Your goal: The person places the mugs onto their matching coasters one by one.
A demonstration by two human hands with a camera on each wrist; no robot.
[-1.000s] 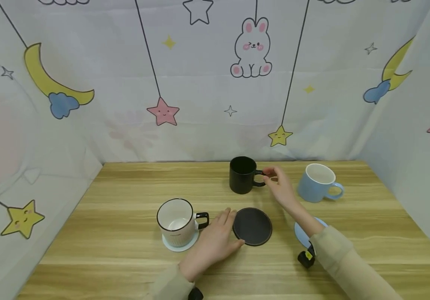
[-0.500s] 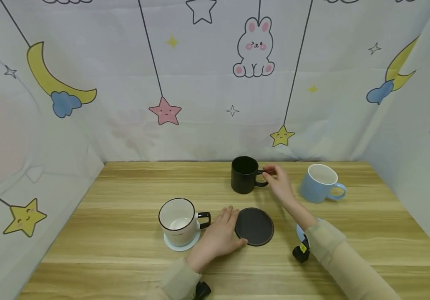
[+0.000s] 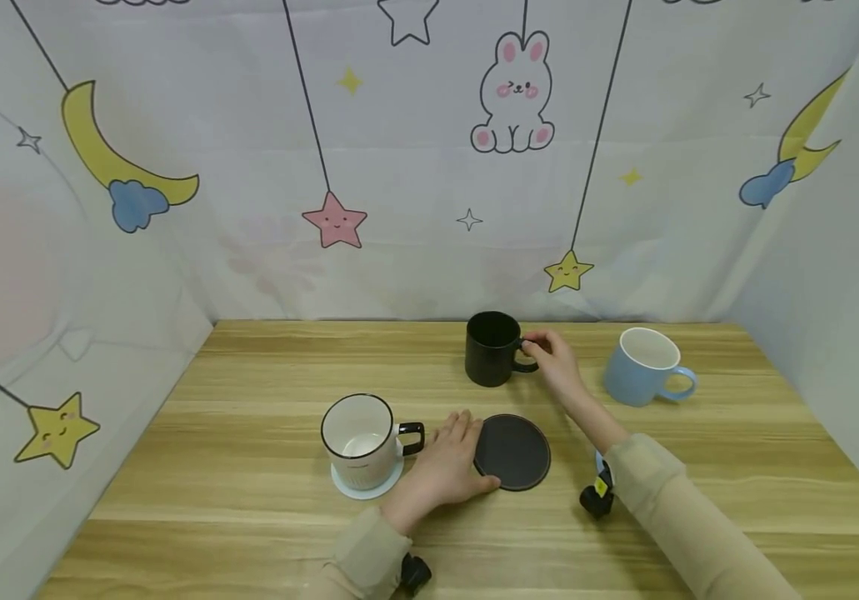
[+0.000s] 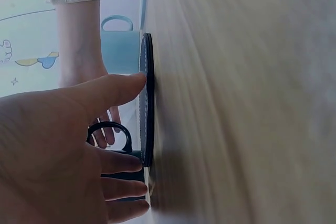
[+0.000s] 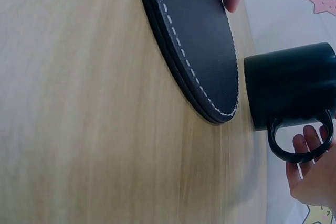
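My left hand (image 3: 447,462) lies at the left side of a round black coaster (image 3: 513,452). Its fingers are nearly straight, and its thumb touches the coaster's near edge, as the left wrist view also shows. Behind the coaster stands an upright black mug (image 3: 491,354) on the table. My right hand (image 3: 558,364) pinches that mug's handle (image 5: 296,156) between thumb and fingers; in the right wrist view several fingers reach past the handle. A white mug (image 3: 360,442) with a black rim and handle sits on a pale coaster (image 3: 364,492), left of my left hand.
A light blue mug (image 3: 641,371) stands upright at the back right. Beneath my right forearm a blue coaster (image 3: 599,461) is mostly hidden. Everything is on a wood-grain table (image 3: 249,533), with a printed curtain (image 3: 414,167) behind its far edge.
The whole head view has shifted slightly right. My right fingers have come farther onto the black mug's handle, and the right forearm now covers more of the blue coaster. The mugs have not visibly moved.
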